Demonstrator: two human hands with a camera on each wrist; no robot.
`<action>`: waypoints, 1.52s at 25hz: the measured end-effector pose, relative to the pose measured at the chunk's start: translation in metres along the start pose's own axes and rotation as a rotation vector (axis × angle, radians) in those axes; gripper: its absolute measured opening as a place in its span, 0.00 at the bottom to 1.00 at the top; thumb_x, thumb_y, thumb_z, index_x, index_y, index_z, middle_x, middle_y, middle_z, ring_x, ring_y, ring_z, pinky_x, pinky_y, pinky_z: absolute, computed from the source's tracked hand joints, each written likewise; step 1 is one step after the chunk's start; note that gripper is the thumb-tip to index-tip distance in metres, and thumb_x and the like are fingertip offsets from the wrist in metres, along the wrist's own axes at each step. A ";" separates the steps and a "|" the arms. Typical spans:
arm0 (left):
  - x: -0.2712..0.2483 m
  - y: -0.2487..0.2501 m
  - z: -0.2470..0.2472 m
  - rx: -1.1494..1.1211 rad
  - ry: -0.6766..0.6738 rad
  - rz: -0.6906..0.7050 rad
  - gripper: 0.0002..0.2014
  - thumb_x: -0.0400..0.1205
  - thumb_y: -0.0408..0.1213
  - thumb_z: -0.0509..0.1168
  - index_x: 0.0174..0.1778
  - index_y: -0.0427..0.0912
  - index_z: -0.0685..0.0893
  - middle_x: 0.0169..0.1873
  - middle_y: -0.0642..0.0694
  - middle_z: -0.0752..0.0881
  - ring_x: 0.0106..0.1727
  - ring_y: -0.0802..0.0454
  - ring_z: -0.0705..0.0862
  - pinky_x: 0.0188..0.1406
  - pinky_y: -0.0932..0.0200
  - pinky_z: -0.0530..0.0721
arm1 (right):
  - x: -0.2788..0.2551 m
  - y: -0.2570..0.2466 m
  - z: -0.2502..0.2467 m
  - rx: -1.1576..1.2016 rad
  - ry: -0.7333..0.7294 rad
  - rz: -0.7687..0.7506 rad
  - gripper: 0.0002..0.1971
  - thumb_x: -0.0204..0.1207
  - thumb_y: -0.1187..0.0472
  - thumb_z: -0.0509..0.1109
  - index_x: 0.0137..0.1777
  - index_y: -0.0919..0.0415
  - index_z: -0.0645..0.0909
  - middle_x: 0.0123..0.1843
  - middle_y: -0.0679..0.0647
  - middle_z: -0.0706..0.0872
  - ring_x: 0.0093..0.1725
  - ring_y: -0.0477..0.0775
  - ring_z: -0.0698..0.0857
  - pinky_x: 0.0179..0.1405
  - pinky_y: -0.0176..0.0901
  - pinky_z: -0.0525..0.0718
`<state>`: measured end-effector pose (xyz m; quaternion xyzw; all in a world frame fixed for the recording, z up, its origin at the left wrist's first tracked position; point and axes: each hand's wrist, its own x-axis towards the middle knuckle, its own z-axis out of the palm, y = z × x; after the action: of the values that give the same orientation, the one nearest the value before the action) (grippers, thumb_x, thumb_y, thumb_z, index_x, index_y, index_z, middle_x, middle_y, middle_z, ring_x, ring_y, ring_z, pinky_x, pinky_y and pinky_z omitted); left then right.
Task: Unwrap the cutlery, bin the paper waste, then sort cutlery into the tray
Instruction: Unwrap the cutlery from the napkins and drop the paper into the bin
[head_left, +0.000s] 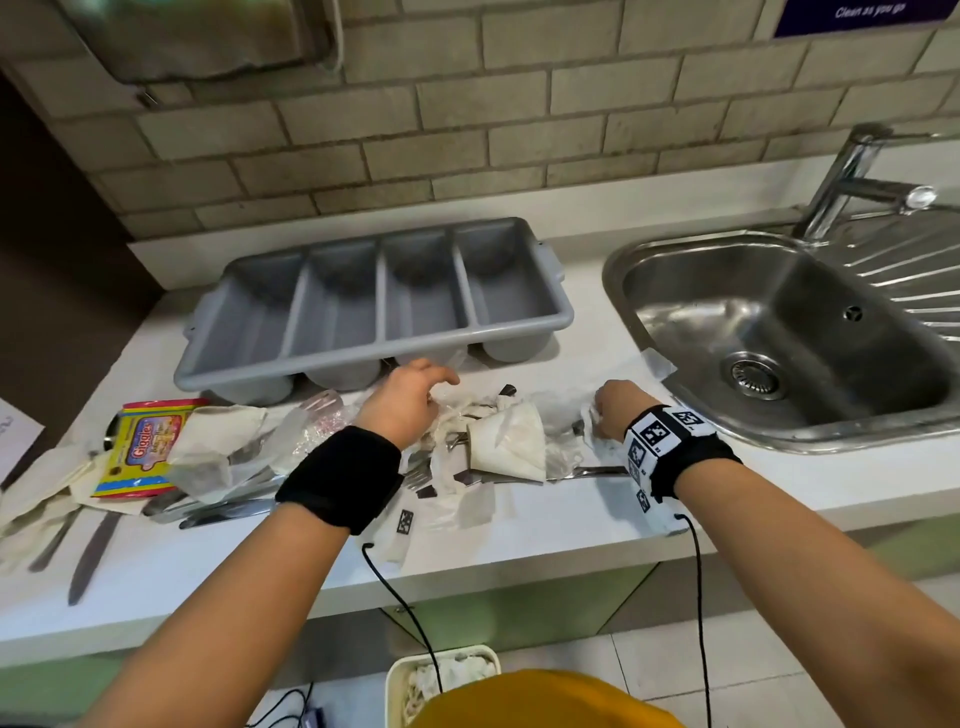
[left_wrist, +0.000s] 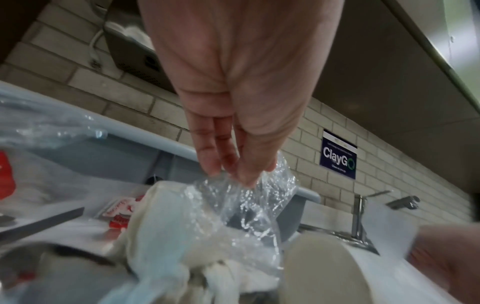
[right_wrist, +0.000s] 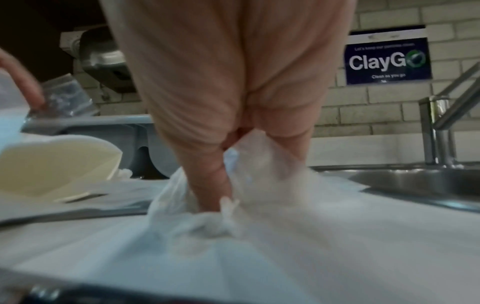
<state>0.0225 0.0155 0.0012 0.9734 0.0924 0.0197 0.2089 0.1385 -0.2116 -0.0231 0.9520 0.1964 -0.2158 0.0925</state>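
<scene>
A grey four-compartment cutlery tray (head_left: 384, 344) stands at the back of the white counter with nothing in it. In front of it lies a heap of wrappers and cutlery. My left hand (head_left: 440, 388) pinches a clear plastic wrap (left_wrist: 246, 203) at the top of the heap, fingertips (left_wrist: 210, 166) together. My right hand (head_left: 598, 411) grips crumpled white paper (right_wrist: 262, 185) near the sink's edge. A cream paper cone (head_left: 511, 436) lies between the hands. A fork (head_left: 587, 472) lies in front of the cone, and knives (head_left: 93, 556) lie at the left.
A yellow and red snack packet (head_left: 140, 447) lies on the left part of the heap. The steel sink (head_left: 779, 332) and tap (head_left: 852, 176) are to the right. A cream bin (head_left: 410, 667) holding paper stands on the floor below the counter edge.
</scene>
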 end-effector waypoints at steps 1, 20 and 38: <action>0.001 -0.002 -0.005 -0.042 0.033 0.004 0.22 0.74 0.20 0.62 0.60 0.45 0.85 0.60 0.43 0.82 0.58 0.41 0.82 0.64 0.53 0.80 | 0.002 0.000 0.000 0.053 0.012 -0.023 0.16 0.80 0.59 0.58 0.61 0.67 0.80 0.66 0.62 0.83 0.66 0.61 0.81 0.67 0.45 0.77; -0.091 0.048 0.032 0.505 -0.252 -0.069 0.37 0.68 0.66 0.66 0.67 0.44 0.75 0.64 0.47 0.75 0.64 0.42 0.76 0.53 0.49 0.80 | -0.071 -0.011 -0.013 0.509 0.503 -0.201 0.17 0.75 0.74 0.58 0.62 0.61 0.73 0.42 0.62 0.74 0.47 0.68 0.82 0.42 0.48 0.75; -0.078 -0.004 0.007 -0.159 0.103 -0.097 0.08 0.80 0.28 0.62 0.50 0.33 0.85 0.51 0.39 0.81 0.46 0.47 0.79 0.45 0.67 0.77 | -0.052 -0.041 0.032 0.303 0.182 -0.033 0.12 0.79 0.65 0.60 0.56 0.70 0.80 0.59 0.64 0.85 0.60 0.63 0.84 0.57 0.47 0.82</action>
<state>-0.0546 0.0011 -0.0065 0.9458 0.1482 0.0669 0.2812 0.0664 -0.2000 -0.0325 0.9672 0.1849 -0.1575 -0.0739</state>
